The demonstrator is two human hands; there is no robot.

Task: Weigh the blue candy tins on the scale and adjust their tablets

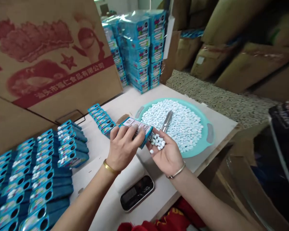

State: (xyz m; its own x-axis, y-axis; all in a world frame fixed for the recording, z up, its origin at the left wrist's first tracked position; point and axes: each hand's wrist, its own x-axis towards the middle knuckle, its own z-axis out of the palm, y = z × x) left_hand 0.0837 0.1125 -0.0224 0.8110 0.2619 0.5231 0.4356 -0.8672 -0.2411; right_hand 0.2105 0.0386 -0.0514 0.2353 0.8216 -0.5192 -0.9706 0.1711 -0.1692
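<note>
My left hand [126, 144] is closed around a small blue printed box [142, 130], which it holds tipped on its side with a barcode panel facing up. The box's lower right end meets my right hand [167, 154], palm up and cupped. White candies [157, 142] lie in a small heap on that palm, against the box end. Just beyond my right fingers, a metal scoop [168, 120] rests in a turquoise basin [209, 142] of pale white and light-blue candies. Whether my right fingers touch the scoop I cannot tell.
Rows of blue boxes [48, 175] with round dark holes on top stand at left; more boxes [101, 118] stand behind. A digital scale [137, 192] sits below my hands. Wrapped box stacks [142, 51] and a large carton [50, 57] border the table [221, 120].
</note>
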